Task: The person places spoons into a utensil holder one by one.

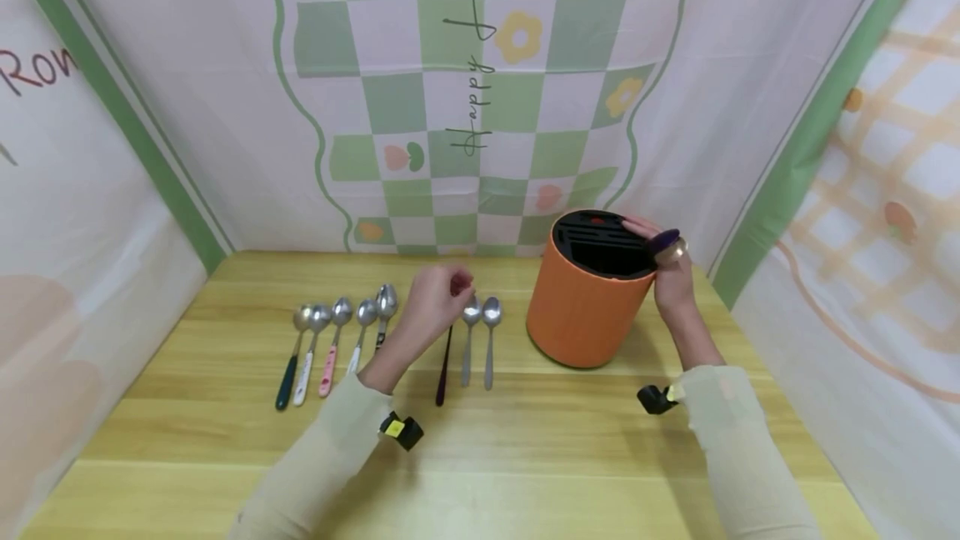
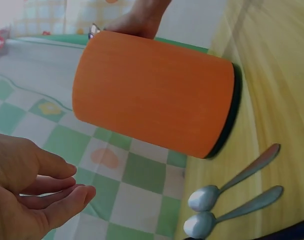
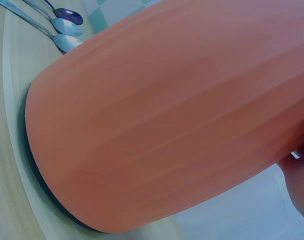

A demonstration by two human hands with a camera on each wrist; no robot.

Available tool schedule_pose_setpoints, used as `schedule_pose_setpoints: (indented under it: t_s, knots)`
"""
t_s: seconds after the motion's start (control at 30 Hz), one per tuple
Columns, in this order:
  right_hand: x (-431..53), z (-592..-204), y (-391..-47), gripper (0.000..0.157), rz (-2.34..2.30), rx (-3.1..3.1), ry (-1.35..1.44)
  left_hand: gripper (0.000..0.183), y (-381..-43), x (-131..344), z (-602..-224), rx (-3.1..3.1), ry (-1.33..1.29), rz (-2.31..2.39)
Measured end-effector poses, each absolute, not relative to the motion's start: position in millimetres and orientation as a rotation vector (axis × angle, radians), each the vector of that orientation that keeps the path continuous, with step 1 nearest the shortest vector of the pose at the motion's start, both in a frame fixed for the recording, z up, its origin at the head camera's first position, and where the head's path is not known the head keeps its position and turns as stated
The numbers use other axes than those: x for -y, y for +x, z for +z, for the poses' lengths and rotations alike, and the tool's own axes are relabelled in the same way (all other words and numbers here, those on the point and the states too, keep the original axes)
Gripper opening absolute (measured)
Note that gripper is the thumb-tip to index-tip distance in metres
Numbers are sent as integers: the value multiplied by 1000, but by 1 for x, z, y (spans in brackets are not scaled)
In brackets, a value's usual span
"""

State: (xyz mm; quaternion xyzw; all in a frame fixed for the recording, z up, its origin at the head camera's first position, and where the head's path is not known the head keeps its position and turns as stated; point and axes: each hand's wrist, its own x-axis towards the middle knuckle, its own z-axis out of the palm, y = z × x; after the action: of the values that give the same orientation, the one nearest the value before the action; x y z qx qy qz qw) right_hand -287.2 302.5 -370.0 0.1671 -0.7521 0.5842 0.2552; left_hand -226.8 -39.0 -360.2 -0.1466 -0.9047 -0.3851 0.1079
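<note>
My left hand (image 1: 437, 302) hovers over the spoons with loosely bent fingers. In the left wrist view its fingertips (image 2: 87, 192) hold nothing. Below it lies a dark purple spoon (image 1: 442, 373), whose bowl is hidden by the hand in the head view. Beside that lie two silver spoons, one left (image 1: 467, 348) and one right (image 1: 490, 344). At the right stands an orange utensil holder (image 1: 588, 307) with a black slotted top. My right hand (image 1: 675, 282) rests against its far right side, fingers extended along the rim. A purple spoon bowl (image 1: 663, 241) and a gold-toned one (image 1: 672, 253) stick up there, overlapping the hand.
Left of my left hand several spoons lie in a row, among them a green-handled spoon (image 1: 288, 373), a pink-handled one (image 1: 328, 365) and a white-handled one (image 1: 304, 373). The wooden table (image 1: 525, 457) ends at a patterned cloth backdrop (image 1: 450, 107), with cloth at both sides.
</note>
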Motion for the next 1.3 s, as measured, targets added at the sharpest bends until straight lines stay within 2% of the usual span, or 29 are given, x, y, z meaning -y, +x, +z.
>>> schedule_pose_setpoints:
  t_s: [0.3,0.5,0.57,0.67,0.83,0.9,1.0,1.1,1.3]
  knots:
    - [-303,-371,-288,63,1591,2049,445,14,-227,47,-385,2729,-378,-1105]
    - [-301,-369,-287,62,1591,2027,455,19,-229,51,-402,2834,-321,-1062]
    - [-301,-368,-287,60,1587,2032,448,18,-230,52,-408,2866,-309,-1051]
    - [-302,-369,-286,55,1594,2042,437,5,-231,53,-416,2912,-301,-1024]
    - [-302,-370,-287,53,1612,2045,427,29,-233,54,-428,2984,-280,-1017]
    - [-303,-371,-288,53,1609,2046,428,33,-234,55,-431,3018,-241,-1039]
    - [-303,-371,-289,54,1603,2042,433,28,-234,53,-435,3084,-161,-1053]
    - [-304,-371,-289,56,1595,2036,447,14,-235,52,-438,3137,-107,-1017]
    - [-304,-372,-288,60,1589,2049,438,13,-235,50,-443,3162,-111,-933]
